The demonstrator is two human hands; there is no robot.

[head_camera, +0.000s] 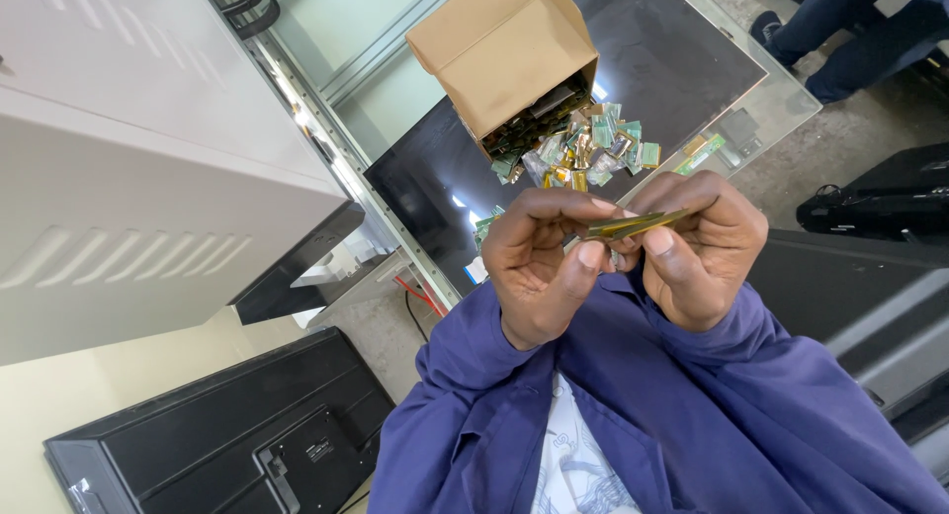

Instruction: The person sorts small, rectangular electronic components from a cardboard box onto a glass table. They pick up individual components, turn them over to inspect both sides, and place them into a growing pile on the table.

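Both hands are raised close to my chest and pinch a thin green and gold strip (633, 223) between them. My left hand (539, 267) grips its left end with thumb and forefinger. My right hand (702, 252) holds the right end, with the thumb under the strip. Beyond the hands, a brown cardboard box (504, 54) lies tipped on its side. A heap of small green and gold parts (583, 148) spills out of it onto a dark flat panel (662, 59).
A large white metal cabinet (119, 158) fills the left. A black screen casing (227, 445) lies back side up at the lower left. At the top right are another person's legs in dark trousers (850, 30). A black bag (880, 203) sits at the right.
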